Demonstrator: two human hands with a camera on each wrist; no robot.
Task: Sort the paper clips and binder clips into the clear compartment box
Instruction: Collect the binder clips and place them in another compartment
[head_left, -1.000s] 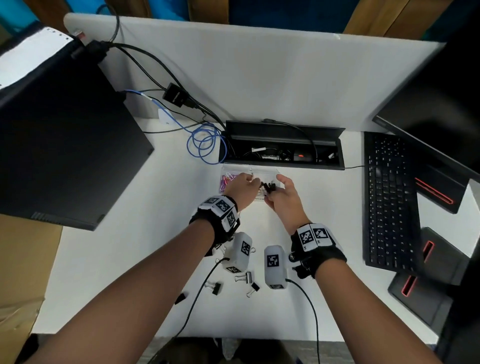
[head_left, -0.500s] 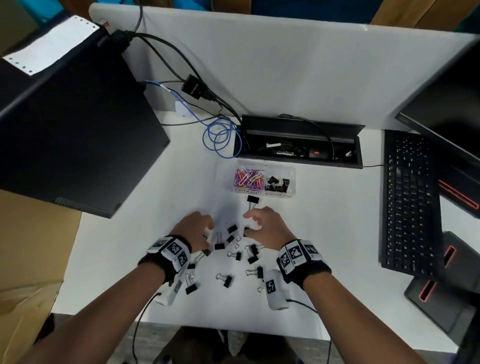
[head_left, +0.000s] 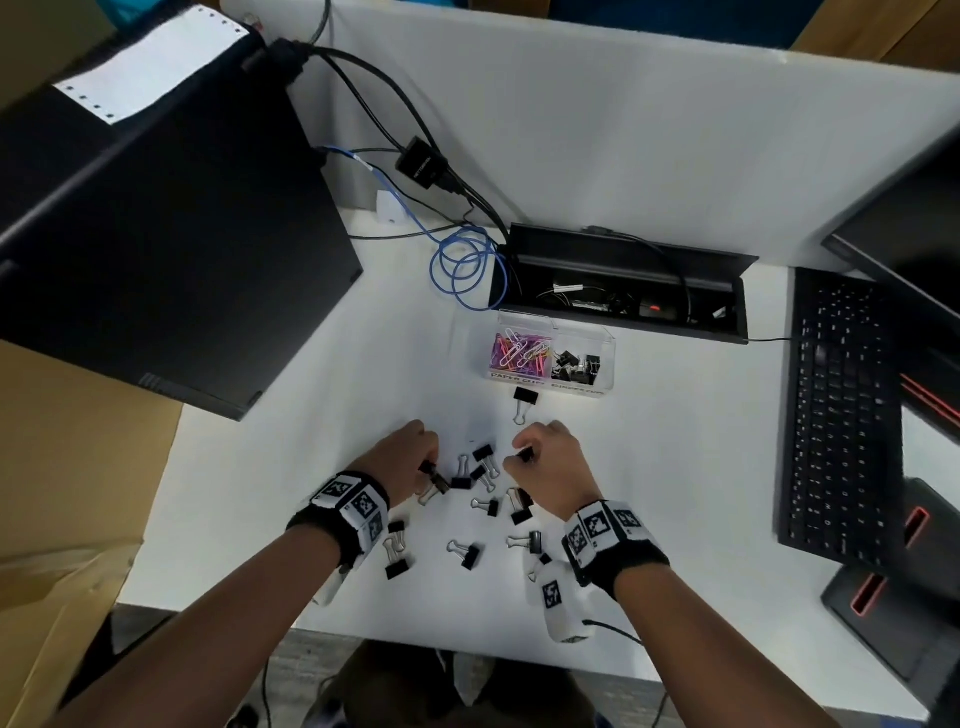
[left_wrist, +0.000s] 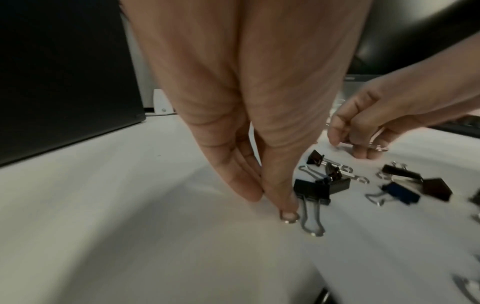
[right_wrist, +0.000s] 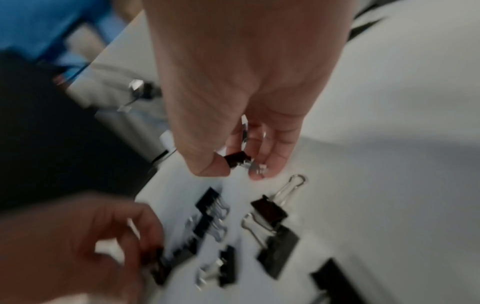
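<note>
The clear compartment box (head_left: 608, 340) stands in front of the cable tray, with coloured paper clips (head_left: 519, 353) in its left cell and black binder clips (head_left: 579, 364) in its right cell. One binder clip (head_left: 524, 402) lies just in front of the box. Several loose binder clips (head_left: 483, 478) are scattered on the white desk between my hands. My left hand (head_left: 428, 467) is fingertips-down at the pile's left edge and pinches a binder clip (left_wrist: 288, 218) by its wire handle. My right hand (right_wrist: 237, 172) pinches a small black binder clip (right_wrist: 235, 159) just above the desk.
A black computer tower (head_left: 156, 260) fills the left of the desk. An open cable tray (head_left: 618, 291) and blue cable loops (head_left: 465, 270) lie behind the box. A keyboard (head_left: 836, 415) sits on the right. The desk's front edge (head_left: 467, 649) runs below my wrists.
Both hands have come back from the box to the loose pile near the front. In the last half second their fingers have closed on clips.
</note>
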